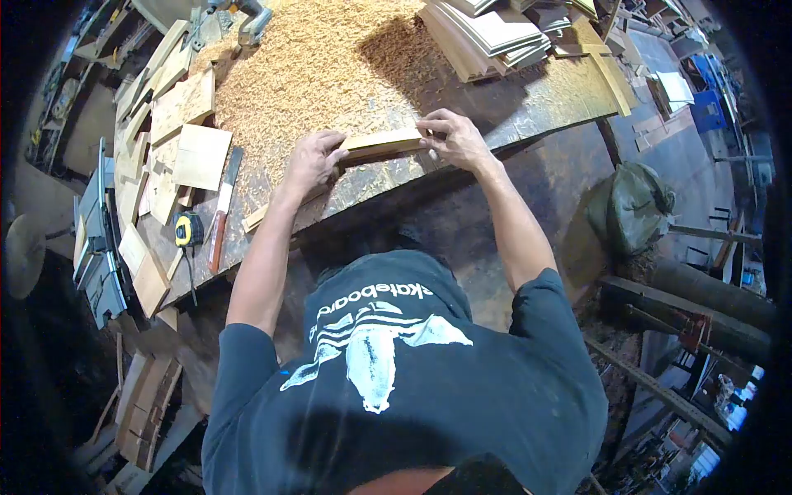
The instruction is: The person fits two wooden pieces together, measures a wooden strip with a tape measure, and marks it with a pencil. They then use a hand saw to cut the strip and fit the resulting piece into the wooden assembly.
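Note:
A short strip of pale wood (384, 143) spans the gap between my two hands, close to the bench's front edge. My left hand (315, 162) grips its left end, fingers curled over it. At the opposite end, my right hand (454, 140) pinches the strip between thumb and fingers. Beneath my left forearm, another narrow wooden strip (257, 218) lies on the bench. Wood shavings (305, 74) are heaped just beyond both hands.
Left on the workbench (375, 191) lie a hand saw (224, 198), a yellow tape measure (188, 230) and several boards (202, 157). A power tool (252, 25) sits at the back. Stacked panels (491, 41) stand back right; a green sack (634, 206) is on the floor.

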`<state>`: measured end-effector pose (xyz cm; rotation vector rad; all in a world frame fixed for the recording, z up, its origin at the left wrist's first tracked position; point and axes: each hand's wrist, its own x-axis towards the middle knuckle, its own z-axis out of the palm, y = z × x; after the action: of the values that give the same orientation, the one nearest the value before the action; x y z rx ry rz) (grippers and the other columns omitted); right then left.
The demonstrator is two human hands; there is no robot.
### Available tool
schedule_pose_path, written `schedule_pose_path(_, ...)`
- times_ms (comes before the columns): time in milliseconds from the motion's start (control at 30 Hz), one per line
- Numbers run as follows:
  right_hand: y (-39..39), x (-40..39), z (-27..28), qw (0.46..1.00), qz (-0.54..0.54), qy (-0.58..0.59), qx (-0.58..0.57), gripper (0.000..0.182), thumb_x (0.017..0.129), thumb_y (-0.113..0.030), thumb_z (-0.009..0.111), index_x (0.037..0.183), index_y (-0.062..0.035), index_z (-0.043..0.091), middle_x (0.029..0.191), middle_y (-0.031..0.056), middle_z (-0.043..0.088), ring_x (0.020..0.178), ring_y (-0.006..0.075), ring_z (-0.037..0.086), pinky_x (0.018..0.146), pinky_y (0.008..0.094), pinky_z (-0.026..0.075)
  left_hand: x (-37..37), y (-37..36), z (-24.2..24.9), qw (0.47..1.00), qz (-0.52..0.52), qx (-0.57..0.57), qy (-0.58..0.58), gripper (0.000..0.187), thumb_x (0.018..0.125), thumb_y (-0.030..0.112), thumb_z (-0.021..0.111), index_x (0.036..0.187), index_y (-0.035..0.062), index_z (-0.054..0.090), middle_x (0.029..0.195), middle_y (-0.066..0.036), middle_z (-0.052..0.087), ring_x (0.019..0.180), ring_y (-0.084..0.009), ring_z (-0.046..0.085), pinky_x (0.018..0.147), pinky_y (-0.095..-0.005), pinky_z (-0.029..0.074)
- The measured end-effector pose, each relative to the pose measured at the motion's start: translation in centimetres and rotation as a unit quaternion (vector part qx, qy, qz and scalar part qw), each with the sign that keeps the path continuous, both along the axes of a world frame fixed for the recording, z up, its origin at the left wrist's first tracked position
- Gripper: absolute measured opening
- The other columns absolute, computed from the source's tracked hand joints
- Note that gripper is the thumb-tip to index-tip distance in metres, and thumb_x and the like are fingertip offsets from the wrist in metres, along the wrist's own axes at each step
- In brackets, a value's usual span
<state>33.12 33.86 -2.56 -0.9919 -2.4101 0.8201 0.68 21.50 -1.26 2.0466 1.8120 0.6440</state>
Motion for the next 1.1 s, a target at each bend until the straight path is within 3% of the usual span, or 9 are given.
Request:
schedule_pose_path(233,0.2,0.0,0.6,0.997,-0.009,0.004,-0.076,0.038,0.09,-0.035,0.079,0.124,-0.018,0.077,0.121,0.0077,0.072,0.112,0.0327,0.069,0.096,0.0427,0.055,0.3,-0.7,0.1,0.999,0.022,-0.01,0.025,0.035,0.091,0.029,0.078,0.12,0.0085,0.077,0.117,-0.013,0.076,0.105,-0.0341,0.071,0.094,-0.0409,0.056)
schedule_pose_path(333,0.1,0.0,0.5,0.996,-0.014,-0.001,-0.09,0.045,0.089,-0.035,0.08,0.129,-0.0168,0.075,0.124,0.0081,0.073,0.113,0.0336,0.069,0.098,0.0425,0.054,-0.3,-1.0,-0.9,1.0,0.028,0.001,-0.012,0.038,0.089,0.028,0.08,0.12,0.0063,0.076,0.118,-0.015,0.075,0.106,-0.0331,0.072,0.095,-0.0399,0.057)
schedule_pose_path(400,0.0,0.0,0.1,0.996,-0.025,0.013,-0.09,0.047,0.086,-0.032,0.085,0.128,-0.0132,0.075,0.128,0.0106,0.072,0.116,0.0301,0.069,0.101,0.0408,0.054,-0.5,-1.3,-1.3,0.997,0.066,-0.005,-0.05,0.043,0.086,0.027,0.084,0.121,0.0044,0.074,0.115,-0.017,0.076,0.105,-0.0319,0.074,0.094,-0.0383,0.058)
schedule_pose_path(600,-0.4,-0.1,0.4,0.987,-0.046,0.042,-0.151,0.046,0.085,-0.029,0.083,0.128,-0.0147,0.075,0.131,0.0086,0.071,0.117,0.0318,0.069,0.101,0.0402,0.054,-0.8,-3.0,-0.3,0.988,0.114,0.002,-0.109,0.051,0.079,0.025,0.089,0.123,0.0036,0.074,0.11,-0.018,0.076,0.1,-0.0297,0.075,0.091,-0.0374,0.059)
schedule_pose_path(733,-0.4,-0.8,0.5,0.994,-0.035,0.022,-0.102,0.041,0.086,-0.027,0.083,0.124,-0.0135,0.076,0.125,0.0081,0.073,0.115,0.0304,0.07,0.1,0.04,0.055,-0.8,-3.5,-0.6,0.979,0.141,-0.039,-0.145,0.05,0.08,0.026,0.088,0.123,0.0042,0.074,0.109,-0.018,0.076,0.098,-0.0277,0.075,0.088,-0.0371,0.059)
schedule_pose_path(867,-0.2,-0.7,1.1,0.989,-0.041,0.002,-0.14,0.04,0.087,-0.025,0.083,0.123,-0.0114,0.076,0.126,0.009,0.073,0.116,0.0298,0.07,0.101,0.0407,0.055,0.0,-2.4,-0.3,0.982,0.105,-0.023,-0.156,0.044,0.086,0.03,0.082,0.122,0.0058,0.075,0.113,-0.017,0.076,0.103,-0.0315,0.074,0.093,-0.0387,0.058)
schedule_pose_path(933,0.0,-0.6,1.1,0.994,-0.025,-0.003,-0.105,0.043,0.087,-0.02,0.084,0.127,-0.0068,0.074,0.124,0.0081,0.074,0.107,0.021,0.072,0.095,0.0353,0.057,0.3,-2.1,0.0,0.983,0.103,-0.021,-0.152,0.042,0.087,0.029,0.081,0.121,0.006,0.076,0.114,-0.016,0.076,0.104,-0.0316,0.073,0.094,-0.0389,0.057)
schedule_pose_path(1100,0.4,-0.1,0.8,0.984,-0.035,0.009,-0.174,0.045,0.088,-0.018,0.084,0.129,-0.0055,0.073,0.122,0.0082,0.075,0.107,0.0179,0.071,0.092,0.0331,0.057,0.6,-1.9,-0.8,0.983,0.084,-0.007,-0.161,0.036,0.088,0.029,0.08,0.116,0.0066,0.078,0.113,-0.017,0.076,0.106,-0.0326,0.072,0.096,-0.0402,0.056)
